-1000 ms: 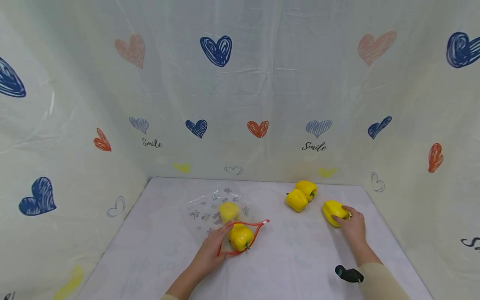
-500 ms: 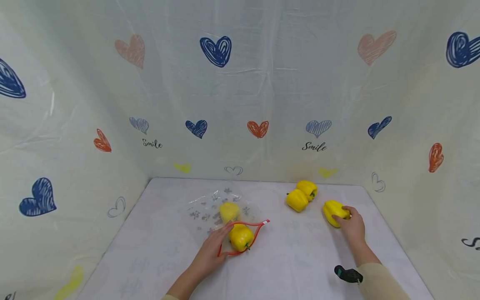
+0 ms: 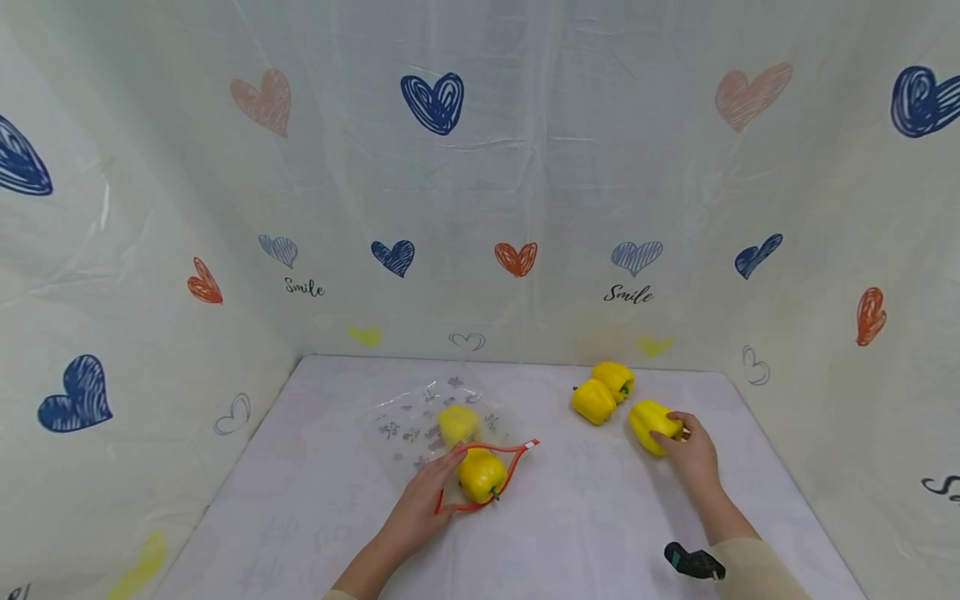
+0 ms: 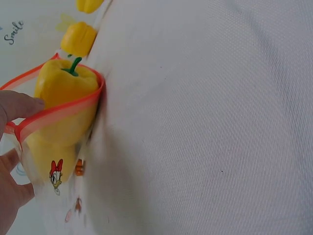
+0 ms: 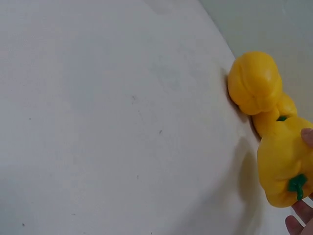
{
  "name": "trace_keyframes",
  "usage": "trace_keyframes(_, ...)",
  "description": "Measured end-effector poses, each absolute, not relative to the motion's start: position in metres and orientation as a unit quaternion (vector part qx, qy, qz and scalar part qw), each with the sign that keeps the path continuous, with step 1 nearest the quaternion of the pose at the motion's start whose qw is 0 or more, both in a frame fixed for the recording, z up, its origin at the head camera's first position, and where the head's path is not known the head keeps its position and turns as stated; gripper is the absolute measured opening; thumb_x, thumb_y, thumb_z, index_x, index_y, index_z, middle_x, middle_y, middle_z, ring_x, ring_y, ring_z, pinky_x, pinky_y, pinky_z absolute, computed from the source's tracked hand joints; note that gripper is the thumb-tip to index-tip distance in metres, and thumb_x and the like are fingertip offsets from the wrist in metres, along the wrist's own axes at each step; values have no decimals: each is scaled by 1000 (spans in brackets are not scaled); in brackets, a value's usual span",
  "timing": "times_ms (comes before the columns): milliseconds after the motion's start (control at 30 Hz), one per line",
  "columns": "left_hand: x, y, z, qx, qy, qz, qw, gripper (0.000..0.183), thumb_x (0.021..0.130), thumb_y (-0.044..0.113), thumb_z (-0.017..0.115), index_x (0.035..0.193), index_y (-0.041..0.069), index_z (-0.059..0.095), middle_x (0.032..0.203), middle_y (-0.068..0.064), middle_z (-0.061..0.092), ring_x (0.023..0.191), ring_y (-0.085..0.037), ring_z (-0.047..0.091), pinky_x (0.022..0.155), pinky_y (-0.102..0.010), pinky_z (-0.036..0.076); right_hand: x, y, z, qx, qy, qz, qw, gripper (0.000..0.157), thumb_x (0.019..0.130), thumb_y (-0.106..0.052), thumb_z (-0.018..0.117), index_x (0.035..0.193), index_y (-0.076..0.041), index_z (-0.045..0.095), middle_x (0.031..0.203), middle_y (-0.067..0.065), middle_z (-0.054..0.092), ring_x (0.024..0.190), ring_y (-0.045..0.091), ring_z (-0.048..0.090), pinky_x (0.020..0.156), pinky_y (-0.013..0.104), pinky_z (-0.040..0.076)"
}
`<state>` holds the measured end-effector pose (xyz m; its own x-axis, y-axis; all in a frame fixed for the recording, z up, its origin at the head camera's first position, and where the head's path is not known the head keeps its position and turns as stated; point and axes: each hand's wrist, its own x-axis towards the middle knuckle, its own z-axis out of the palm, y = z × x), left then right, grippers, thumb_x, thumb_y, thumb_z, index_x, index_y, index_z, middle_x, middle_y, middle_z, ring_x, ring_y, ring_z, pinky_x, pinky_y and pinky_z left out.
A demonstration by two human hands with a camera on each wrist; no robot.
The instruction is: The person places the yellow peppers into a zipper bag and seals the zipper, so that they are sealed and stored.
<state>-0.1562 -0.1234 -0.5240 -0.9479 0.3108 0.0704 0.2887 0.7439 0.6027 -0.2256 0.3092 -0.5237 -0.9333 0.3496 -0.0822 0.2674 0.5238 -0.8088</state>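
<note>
A clear printed plastic zip bag point(image 3: 408, 429) with a red edge round its open mouth lies left of centre on the table. One yellow bell pepper point(image 3: 459, 423) is inside it, and a second yellow bell pepper point(image 4: 66, 85) sits in the mouth, green stem outward. My left hand point(image 3: 423, 504) holds the bag at the red edge, thumb and fingers spread across the mouth. On the right, my right hand point(image 3: 693, 454) grips another yellow bell pepper point(image 3: 651, 427) by its stem end. Its shadow stands off to one side in the right wrist view.
Two more yellow bell peppers point(image 3: 594, 401) touch each other near the back of the white-covered table point(image 3: 570, 517). A dark strap-like piece point(image 3: 693, 562) sticks out beside the right sleeve. A heart-printed curtain point(image 3: 480, 167) stands behind and at the sides.
My right hand has moved slightly left with the gripped bell pepper, closer to the two at the back. The left hand and the bag have stayed in place.
</note>
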Motion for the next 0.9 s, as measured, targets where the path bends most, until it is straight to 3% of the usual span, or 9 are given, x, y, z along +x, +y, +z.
trace_keyframes(400, -156, -124, -526, 164, 931, 325, 15, 82, 77, -2, 78, 148, 19, 43, 154, 3, 37, 136, -25, 39, 109, -51, 33, -209, 282, -523, -143, -867, 477, 5, 58, 92, -26, 69, 138, -1, 43, 146, 26, 36, 130, 46, 35, 105, 59, 34)
trace_keyframes(700, -157, -123, -527, 155, 933, 325, 23, 84, 78, -2, 78, 149, 21, 41, 155, 6, 35, 136, -24, 38, 109, -51, 33, -198, 262, -526, -121, -859, 497, -11, 52, 92, -23, 69, 133, -2, 46, 145, 25, 37, 129, 47, 37, 102, 58, 39)
trace_keyframes(900, -157, -123, -526, 155, 933, 324, 22, 85, 77, -3, 78, 149, 21, 40, 155, 5, 35, 137, -25, 38, 109, -51, 34, -191, 253, -527, -99, -861, 498, -8, 50, 91, -23, 70, 130, -2, 49, 141, 23, 44, 126, 44, 43, 104, 59, 36)
